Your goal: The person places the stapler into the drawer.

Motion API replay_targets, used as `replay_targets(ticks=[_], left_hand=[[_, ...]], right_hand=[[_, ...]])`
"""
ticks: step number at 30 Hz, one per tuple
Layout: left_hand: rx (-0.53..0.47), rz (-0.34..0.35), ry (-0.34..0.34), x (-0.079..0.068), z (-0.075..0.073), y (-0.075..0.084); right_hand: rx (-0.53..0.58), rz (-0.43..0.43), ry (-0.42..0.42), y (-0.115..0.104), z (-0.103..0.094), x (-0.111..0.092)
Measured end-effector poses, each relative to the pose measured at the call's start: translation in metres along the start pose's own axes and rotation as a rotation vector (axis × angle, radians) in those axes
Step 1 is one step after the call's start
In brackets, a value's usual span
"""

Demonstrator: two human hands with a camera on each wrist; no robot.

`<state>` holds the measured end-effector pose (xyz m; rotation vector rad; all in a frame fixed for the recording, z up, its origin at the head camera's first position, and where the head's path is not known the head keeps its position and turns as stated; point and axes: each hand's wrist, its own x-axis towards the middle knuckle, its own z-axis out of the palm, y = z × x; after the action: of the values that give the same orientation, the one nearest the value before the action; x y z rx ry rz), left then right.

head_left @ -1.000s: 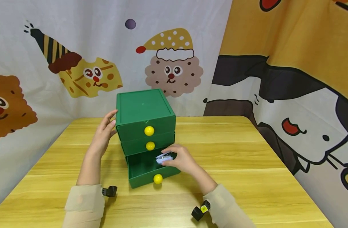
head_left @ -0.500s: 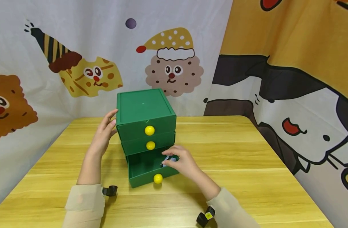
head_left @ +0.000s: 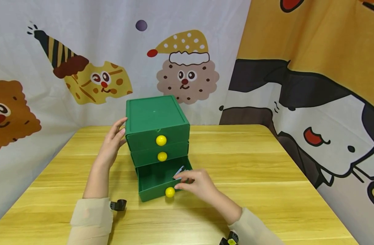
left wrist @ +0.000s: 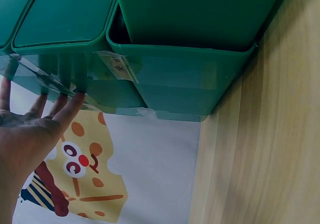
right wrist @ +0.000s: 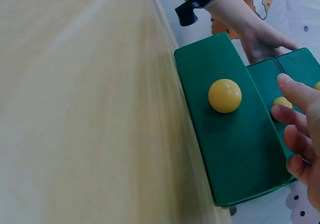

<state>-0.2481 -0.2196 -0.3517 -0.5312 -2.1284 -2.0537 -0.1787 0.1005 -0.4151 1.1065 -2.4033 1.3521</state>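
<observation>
A green cabinet (head_left: 154,114) of three stacked drawers with yellow knobs stands on the table. Its bottom drawer (head_left: 153,194) is pulled out. Inside, at the right, a small light-blue stapler (head_left: 179,172) leans tilted, partly hidden behind the right fingers. My right hand (head_left: 199,183) hovers at the drawer's front rim beside the bottom yellow knob (head_left: 170,192); nothing is between its loosely bent fingers, as the right wrist view shows. My left hand (head_left: 111,143) touches the cabinet's left side with its fingertips, fingers extended, as the left wrist view confirms.
The wooden table (head_left: 251,183) extends around the cabinet on both sides and in front. Behind it hangs a cartoon-printed curtain (head_left: 107,41). Clear tape (left wrist: 117,67) runs along the cabinet's side. Black wrist cameras (head_left: 119,205) stick out from the sleeves.
My right hand has let go of the stapler, which now sits in the bottom drawer. The hand has moved down and back toward the drawer front. My left hand stays put.
</observation>
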Motion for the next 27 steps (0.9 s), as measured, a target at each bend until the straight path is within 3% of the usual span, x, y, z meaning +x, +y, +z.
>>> replay_targets(ticks=[8,15,19,27], left_hand=[[0.004,-0.006,0.005,0.000,0.000,-0.001],[0.009,-0.001,0.008,0.001,0.000,-0.001],[0.012,0.002,0.009,0.001,0.000,-0.002],[0.009,-0.003,0.009,0.001,-0.001,-0.002]], right_hand=[[-0.023,0.082,-0.139,0.006,0.008,-0.005],[0.042,0.140,-0.226,0.012,0.014,-0.008],[0.068,0.173,-0.233,0.015,0.018,-0.008],[0.152,0.184,-0.148,0.017,0.030,-0.008]])
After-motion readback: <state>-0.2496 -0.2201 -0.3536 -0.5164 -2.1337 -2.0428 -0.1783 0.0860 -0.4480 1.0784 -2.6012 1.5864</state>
